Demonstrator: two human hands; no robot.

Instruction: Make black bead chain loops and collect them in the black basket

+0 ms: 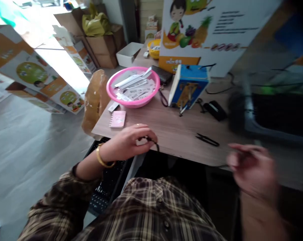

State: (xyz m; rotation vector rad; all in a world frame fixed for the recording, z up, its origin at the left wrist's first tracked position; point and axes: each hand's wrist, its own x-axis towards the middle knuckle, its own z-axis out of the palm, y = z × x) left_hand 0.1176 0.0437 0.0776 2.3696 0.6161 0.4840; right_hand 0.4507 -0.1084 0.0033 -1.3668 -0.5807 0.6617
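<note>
My left hand [128,142] is at the table's front edge, its fingers closed on a small dark cord [156,145] whose end sticks out past the fingertips. At the right, my right hand [253,165] is raised near the table edge, blurred, with its fingers curled in; what they hold, if anything, cannot be made out. Black thread snips [208,140] lie on the table between the hands. Behind them stands a blue device [191,85] with metal parts on its front. A pink notebook [117,119] lies beyond my left hand.
A pink basin [133,104] of printed labels stands on the table [166,134], with a dark pouch [164,75] behind it. A black case [215,110] lies right of the device. A black-filled bin [279,113] is at the right. Large printed cartons [31,70] stand at the left.
</note>
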